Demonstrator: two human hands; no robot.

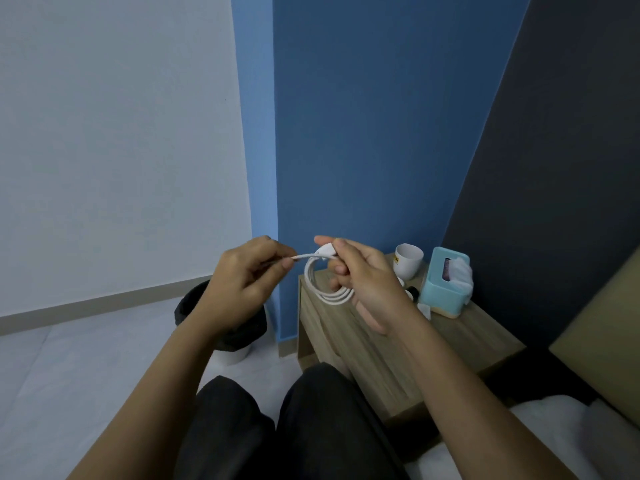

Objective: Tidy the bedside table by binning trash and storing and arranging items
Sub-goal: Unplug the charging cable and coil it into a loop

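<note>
The right hand [360, 282] pinches the coiled white cable [313, 284] at its plug, fingers curled through the loops so they cannot spring apart. The left hand [242, 282] pinches the free end, ready to wind it on. The cable hangs in the air by the surface's [381, 358] left edge. The mug's [408, 259] yellow label is too small to read.

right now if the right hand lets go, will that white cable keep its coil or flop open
Likely floppy: the white cable hangs in soft loops from the right hand. With no tie visible, the coil would probably loosen. It seems light, as the left hand merely pinches its end.
</note>
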